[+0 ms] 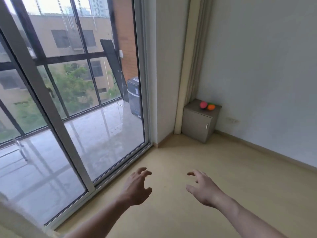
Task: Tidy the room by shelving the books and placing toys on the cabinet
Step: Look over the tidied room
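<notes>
A small grey cabinet stands in the far corner against the white wall. On its top lie a pink ball-like toy and an orange toy with a green part behind it. My left hand and my right hand both reach forward over the bare floor, fingers loosely spread and holding nothing. The cabinet is well beyond both hands. No books are in view.
A large sliding glass door fills the left side, with a balcony and a dark bin behind it. A folded curtain hangs beside the cabinet. Beige floor stretches from my hands to the cabinet.
</notes>
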A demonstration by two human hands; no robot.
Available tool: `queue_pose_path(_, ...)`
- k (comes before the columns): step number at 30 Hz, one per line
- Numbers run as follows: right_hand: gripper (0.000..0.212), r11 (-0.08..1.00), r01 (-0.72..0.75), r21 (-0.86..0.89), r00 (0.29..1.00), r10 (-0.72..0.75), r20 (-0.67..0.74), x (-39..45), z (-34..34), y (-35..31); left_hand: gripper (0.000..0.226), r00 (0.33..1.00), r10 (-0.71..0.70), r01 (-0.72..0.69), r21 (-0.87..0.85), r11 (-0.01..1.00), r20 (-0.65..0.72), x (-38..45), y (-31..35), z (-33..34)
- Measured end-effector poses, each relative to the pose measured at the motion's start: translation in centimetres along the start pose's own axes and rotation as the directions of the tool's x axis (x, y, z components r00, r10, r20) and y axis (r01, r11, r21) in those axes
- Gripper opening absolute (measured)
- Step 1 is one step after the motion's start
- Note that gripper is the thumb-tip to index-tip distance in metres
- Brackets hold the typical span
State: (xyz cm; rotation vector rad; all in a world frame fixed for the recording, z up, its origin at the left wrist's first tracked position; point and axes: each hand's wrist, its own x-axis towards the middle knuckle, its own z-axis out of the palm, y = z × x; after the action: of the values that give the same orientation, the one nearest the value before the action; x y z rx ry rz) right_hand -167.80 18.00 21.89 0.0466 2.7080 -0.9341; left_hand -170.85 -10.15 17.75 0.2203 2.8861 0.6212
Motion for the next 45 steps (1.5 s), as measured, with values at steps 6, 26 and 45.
queue_pose_path(6, 0.046, 0.995, -0.087, 0.052, 0.992, 0.091, -0.083, 7.7, -8.3, 7.2, 0.063, 0.984, 0.16, -0.161, 0.004, 0.987, 0.075, 14.0, 9.4, 0.7)
queue_pose_path(26, 0.038, 0.99, -0.081, 0.115, 0.993, 0.09, -0.074, 38.1, -31.9, 25.7, 0.06, 0.995, 0.101, -0.101, 0.017, 0.995, 0.016, 49.6, 27.2, 2.9)
queue_pose_path(45, 0.045, 0.961, -0.186, 0.206, 0.975, 0.207, -0.084, 68.6, -45.2, 33.9, 0.058, 0.978, 0.129, -0.137, 0.037, 0.99, 0.165, 88.7, 34.6, 2.7)
